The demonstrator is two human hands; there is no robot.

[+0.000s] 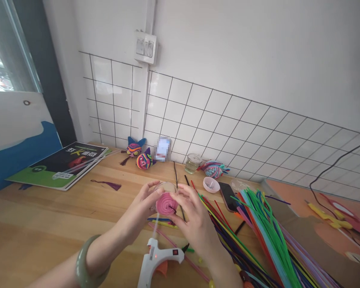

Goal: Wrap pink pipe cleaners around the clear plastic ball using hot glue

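Observation:
A pink pipe-cleaner spiral disc point(166, 203) on a clear round piece is held between both my hands above the wooden table point(48, 224). My left hand point(142, 208), with a green bangle on its wrist, grips the disc's left edge. My right hand point(191, 218) pinches its right edge, fingers closed on it. A white glue gun point(156, 258) lies on the table just below my hands, a stick poking up from it toward the disc.
A big heap of coloured pipe cleaners point(258, 232) spreads at the right. Behind are a phone point(229, 195), a pink dish point(211, 184), a small glass jar point(193, 163), pipe-cleaner figures point(139, 155) and a booklet point(63, 164) at left. A tiled wall stands behind.

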